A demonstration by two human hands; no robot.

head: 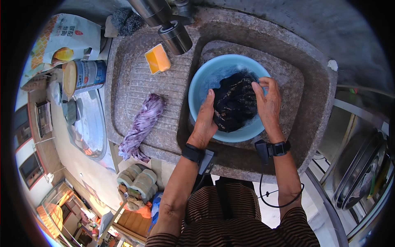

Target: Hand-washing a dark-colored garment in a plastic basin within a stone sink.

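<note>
A light blue plastic basin point(197, 77) with water stands in the right bowl of a stone sink point(318, 92). Dark, patterned wet cloth point(236, 103) lies bunched in it. My left hand point(205, 122) is at the basin's left side, thumb up, its inner side against or close beside the cloth. At the right side, my right hand point(270, 100) is over the rim, thumb by the cloth and fingers bent; whether it grips anything cannot be told. A twisted purple and white cloth point(143, 125) rests on the ribbed washboard part, below a small tray with an orange block point(158, 58).
A metal tap point(175, 37) hangs over the sink's divider. Steel wool point(126, 21) sits at the back left corner. Left of the sink are a lidded tin point(85, 77), a plastic bag point(72, 37) and a round metal tray point(89, 123). Pans point(359, 169) stand on a rack at right.
</note>
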